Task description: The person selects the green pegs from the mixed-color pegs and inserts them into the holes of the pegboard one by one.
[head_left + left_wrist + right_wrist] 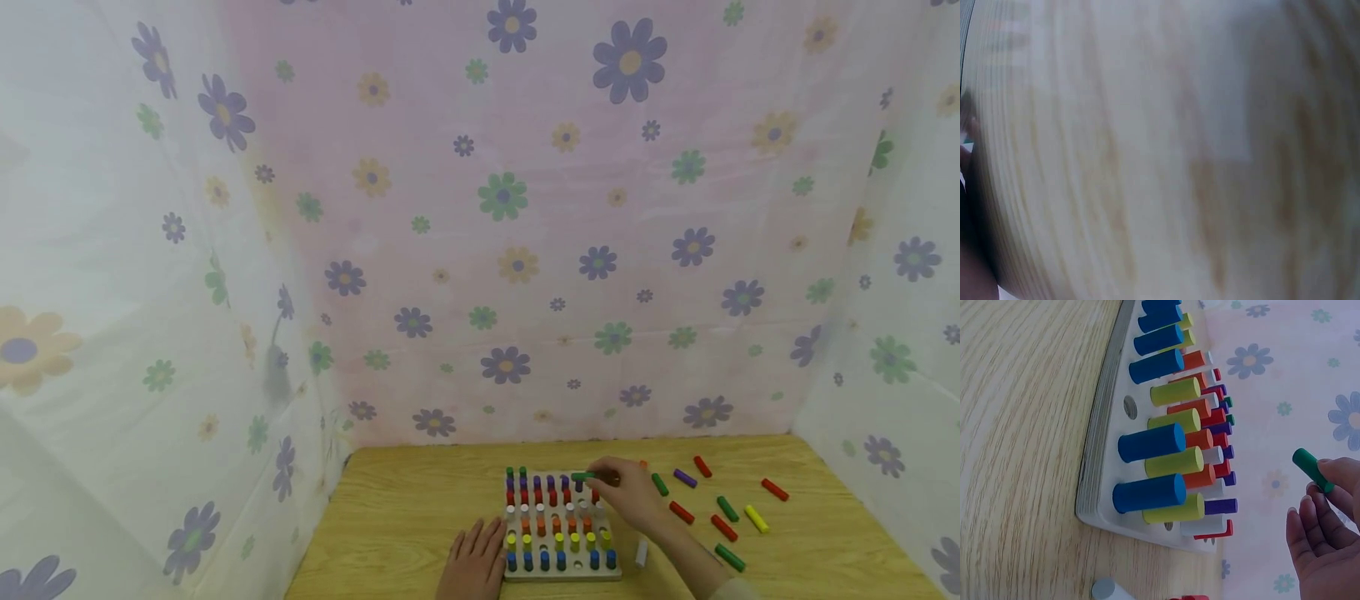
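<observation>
The left hand (474,562) lies at the left edge of the pegboard (562,575), its fingers straight and a little apart; I cannot tell if they touch it. The left wrist view shows mostly blurred wood grain. On the board's near row stand blue pegs (1150,494); the right wrist view shows clearly a hole (1130,407) between them, which looks small from the head. Just beside the board's right edge lies a white peg (641,552). Above the board's far right part, the right hand (626,498) pinches a green peg (1313,470) between thumb and fingers; the right wrist view shows almost its full length, while the head view shows only one end. Two green pegs (516,472) stand at the board's far left corner. To the right of the board, loose coloured pegs (725,527) are scattered on the table (405,500). Behind the board hangs a flowered cloth (450,333).
</observation>
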`<state>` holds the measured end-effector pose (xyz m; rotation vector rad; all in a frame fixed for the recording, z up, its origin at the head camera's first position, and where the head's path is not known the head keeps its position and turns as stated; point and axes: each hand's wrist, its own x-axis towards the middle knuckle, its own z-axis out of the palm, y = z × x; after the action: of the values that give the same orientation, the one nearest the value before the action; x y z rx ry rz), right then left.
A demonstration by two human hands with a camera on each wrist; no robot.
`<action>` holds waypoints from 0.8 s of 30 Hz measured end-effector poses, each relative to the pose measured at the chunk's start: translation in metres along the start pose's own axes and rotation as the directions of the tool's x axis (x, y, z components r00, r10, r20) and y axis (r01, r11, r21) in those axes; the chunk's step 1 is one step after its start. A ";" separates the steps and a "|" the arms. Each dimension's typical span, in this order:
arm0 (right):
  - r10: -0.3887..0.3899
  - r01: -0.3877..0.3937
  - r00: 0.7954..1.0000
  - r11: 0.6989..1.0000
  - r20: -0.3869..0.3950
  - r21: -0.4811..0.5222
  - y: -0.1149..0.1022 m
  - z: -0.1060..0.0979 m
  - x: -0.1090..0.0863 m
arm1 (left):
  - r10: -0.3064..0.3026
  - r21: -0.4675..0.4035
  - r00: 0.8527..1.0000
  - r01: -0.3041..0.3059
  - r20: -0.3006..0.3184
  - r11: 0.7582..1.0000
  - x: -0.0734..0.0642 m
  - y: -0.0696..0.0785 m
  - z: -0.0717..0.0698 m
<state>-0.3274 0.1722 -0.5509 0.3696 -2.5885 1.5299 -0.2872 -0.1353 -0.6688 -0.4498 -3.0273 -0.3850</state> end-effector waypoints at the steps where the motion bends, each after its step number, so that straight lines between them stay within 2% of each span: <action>1: -0.001 0.001 1.000 1.000 0.001 0.003 0.000 0.001 0.001 | -0.002 -0.003 1.000 0.002 -0.001 1.000 0.000 0.000 0.000; 10: -0.026 0.026 0.999 1.000 -0.023 0.003 -0.002 0.014 0.009 | 0.003 0.026 1.000 -0.003 -0.003 1.000 0.000 0.001 0.000; 19: -0.052 0.052 0.999 0.999 -0.017 0.010 -0.006 0.026 0.018 | 0.004 0.011 1.000 -0.004 0.002 1.000 0.000 0.001 -0.002; 24: -0.066 0.065 0.996 0.998 -0.060 -0.016 -0.003 0.035 0.024 | 0.004 0.011 1.000 -0.004 0.002 1.000 0.000 0.002 -0.003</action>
<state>-0.3484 0.1364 -0.5599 0.3970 -2.5141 1.4775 -0.2867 -0.1344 -0.6657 -0.4563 -3.0281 -0.3679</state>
